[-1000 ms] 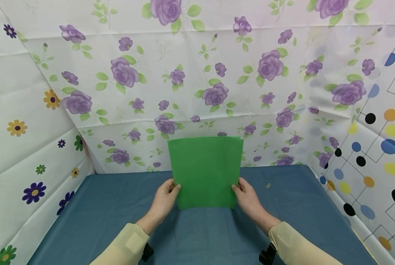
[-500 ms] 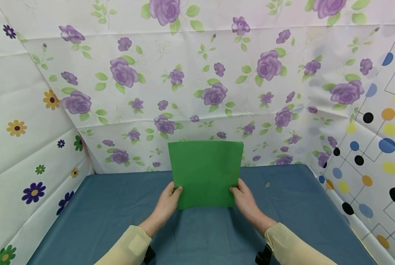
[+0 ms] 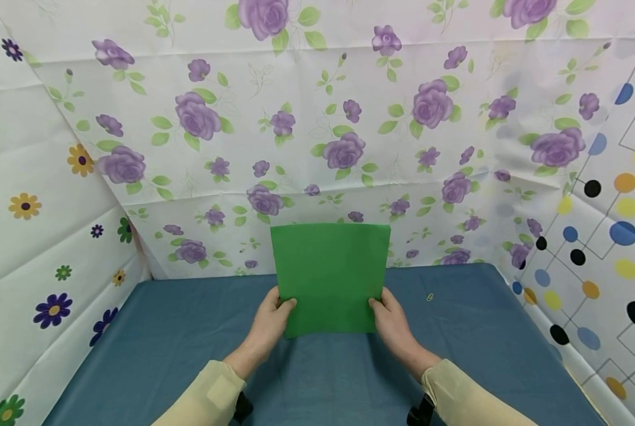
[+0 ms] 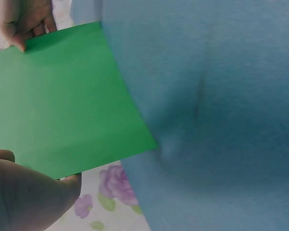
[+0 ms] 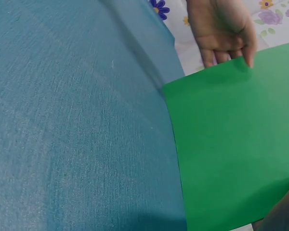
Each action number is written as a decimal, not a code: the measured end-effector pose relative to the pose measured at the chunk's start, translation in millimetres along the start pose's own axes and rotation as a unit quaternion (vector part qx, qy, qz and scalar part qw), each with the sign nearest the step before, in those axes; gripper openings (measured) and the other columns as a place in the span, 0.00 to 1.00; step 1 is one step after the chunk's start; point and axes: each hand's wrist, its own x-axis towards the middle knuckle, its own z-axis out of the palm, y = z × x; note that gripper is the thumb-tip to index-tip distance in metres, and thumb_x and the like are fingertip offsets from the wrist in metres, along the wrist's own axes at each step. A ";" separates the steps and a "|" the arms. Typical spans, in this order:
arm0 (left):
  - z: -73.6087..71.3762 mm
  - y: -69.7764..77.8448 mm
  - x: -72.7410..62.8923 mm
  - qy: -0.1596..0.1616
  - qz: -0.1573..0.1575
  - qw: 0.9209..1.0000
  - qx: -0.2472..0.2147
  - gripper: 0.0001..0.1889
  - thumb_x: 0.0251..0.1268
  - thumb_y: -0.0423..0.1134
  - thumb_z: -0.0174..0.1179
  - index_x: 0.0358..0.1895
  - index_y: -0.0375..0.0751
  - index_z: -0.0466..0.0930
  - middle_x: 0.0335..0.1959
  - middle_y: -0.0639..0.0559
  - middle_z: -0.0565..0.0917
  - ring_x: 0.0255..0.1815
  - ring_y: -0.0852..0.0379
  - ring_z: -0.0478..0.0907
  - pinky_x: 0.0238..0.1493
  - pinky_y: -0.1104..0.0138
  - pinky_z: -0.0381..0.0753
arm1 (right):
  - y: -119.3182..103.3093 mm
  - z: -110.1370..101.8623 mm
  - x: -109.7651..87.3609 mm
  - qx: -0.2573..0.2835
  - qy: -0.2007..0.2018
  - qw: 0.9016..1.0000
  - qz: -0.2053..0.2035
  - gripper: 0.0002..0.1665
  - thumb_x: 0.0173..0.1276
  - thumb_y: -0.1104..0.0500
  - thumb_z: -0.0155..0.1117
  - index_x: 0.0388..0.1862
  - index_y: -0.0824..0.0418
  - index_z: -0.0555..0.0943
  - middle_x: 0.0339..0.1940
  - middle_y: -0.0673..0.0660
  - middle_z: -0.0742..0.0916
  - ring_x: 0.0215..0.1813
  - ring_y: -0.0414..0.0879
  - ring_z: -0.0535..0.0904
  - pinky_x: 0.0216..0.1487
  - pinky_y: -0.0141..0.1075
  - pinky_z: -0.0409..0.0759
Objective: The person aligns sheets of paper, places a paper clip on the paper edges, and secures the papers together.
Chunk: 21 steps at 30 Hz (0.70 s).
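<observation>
Both hands hold up green paper (image 3: 330, 278) above the blue-covered table, its lower edge bowed. My left hand (image 3: 268, 319) grips the left edge, thumb on the near face and fingers behind. On the opposite edge my right hand (image 3: 394, 322) pinches the paper the same way. The left wrist view shows the paper (image 4: 72, 101) slanting across, with the left hand (image 4: 33, 192) at the lower left and the right hand (image 4: 29, 21) at the top. In the right wrist view, the left hand (image 5: 224, 31) has its thumb over the paper's edge.
A small yellowish paper clip (image 3: 430, 297) lies on the blue tablecloth (image 3: 190, 331), right of the paper. Behind the table hangs a purple-flowered cloth (image 3: 296, 148). Patterned cloths also hang at the left (image 3: 41, 248) and right (image 3: 605, 266).
A second sheet edge that stuck out at the top right corner now lines up with the front one. The paper dipped, then rose slightly. Both hands keep their grip.
</observation>
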 end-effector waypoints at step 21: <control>-5.7 40.9 10.0 0.003 0.072 0.996 -0.048 0.18 0.84 0.41 0.48 0.69 0.43 0.68 0.64 0.42 0.73 0.63 0.44 0.74 0.64 0.45 0.73 | -69.9 -11.0 7.2 0.050 0.006 0.998 -0.047 0.22 0.81 0.63 0.41 0.71 0.60 0.67 0.67 0.62 0.73 0.65 0.60 0.73 0.62 0.59 0.74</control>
